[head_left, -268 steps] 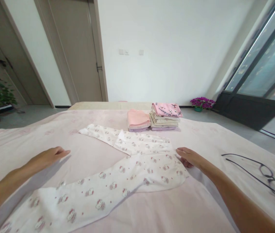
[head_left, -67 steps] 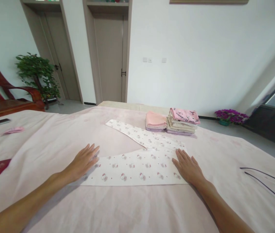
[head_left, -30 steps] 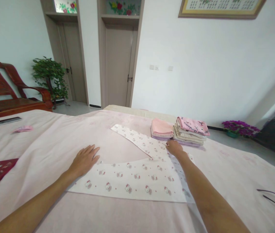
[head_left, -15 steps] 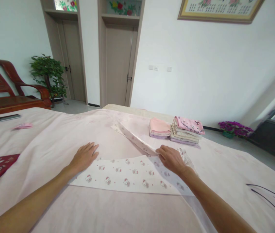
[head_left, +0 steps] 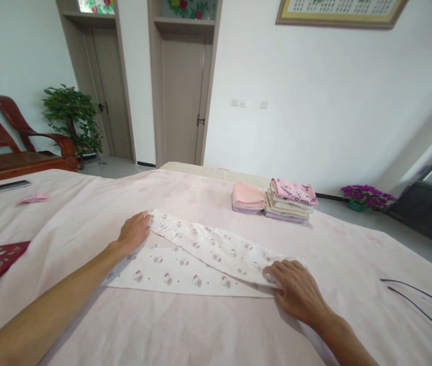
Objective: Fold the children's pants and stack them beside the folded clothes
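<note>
A pair of white pants (head_left: 196, 279) with a small cat-face print lies crosswise in front of me, one leg flat on the bed. The second leg (head_left: 216, 244) slants over it from upper left to lower right and covers part of it. At the far left end of this upper leg, my left hand (head_left: 135, 231) is closed, its fingertips pinching the edge. My right hand (head_left: 294, 284) is closed over the right end, fingers on top of the fabric and thumb by the near edge. Part of that end is hidden beneath the hand.
Two stacks of folded clothes, a peach one (head_left: 249, 195) and a taller one (head_left: 290, 203), stand toward the bed's far edge. A dark red printed item (head_left: 0, 267), a small pink item (head_left: 34, 199) and a flat dark device (head_left: 0, 188) lie left. Black cords (head_left: 422, 300) lie right.
The upper leg has swung toward me and now lies over the lower leg. My left hand has moved up and taken its end; my right hand has shifted right and nearer.
</note>
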`<state>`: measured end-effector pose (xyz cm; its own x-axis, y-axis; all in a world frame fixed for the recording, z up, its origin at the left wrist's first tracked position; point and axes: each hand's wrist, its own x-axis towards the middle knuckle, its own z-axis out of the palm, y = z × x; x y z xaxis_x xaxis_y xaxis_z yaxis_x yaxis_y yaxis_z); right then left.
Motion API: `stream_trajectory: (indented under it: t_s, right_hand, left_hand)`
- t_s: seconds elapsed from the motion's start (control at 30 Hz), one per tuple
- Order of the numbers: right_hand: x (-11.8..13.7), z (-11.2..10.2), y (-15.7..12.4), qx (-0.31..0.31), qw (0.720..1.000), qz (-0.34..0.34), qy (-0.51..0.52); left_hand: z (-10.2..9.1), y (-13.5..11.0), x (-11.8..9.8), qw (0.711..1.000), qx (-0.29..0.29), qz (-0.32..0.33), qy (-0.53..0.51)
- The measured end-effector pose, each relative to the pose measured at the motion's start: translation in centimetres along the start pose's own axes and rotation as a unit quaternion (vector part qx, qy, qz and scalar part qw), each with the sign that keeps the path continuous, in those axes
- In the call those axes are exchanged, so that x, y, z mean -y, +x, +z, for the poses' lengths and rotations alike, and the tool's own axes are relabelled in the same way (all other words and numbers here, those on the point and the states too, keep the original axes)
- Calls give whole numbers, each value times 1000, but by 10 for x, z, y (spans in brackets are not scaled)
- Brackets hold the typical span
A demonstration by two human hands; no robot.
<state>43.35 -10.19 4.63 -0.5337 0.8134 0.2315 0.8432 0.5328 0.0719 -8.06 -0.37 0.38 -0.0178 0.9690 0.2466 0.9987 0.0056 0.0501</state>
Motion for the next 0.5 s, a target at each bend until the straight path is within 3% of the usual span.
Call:
stream_trajectory:
  t_s: [0.17,0.33,0.5]
  right_hand:
    - [-31,-5,-10,52,997,60,-3]
    - [-49,-11,-15,35,993,113,-27]
    - [-56,-11,-13,1,969,246,-28]
  left_hand:
    - [-1,13,14,999,34,4,-8]
    - [-2,15,18,1000,15,18,15]
    - [-16,8,20,999,-26,11,36]
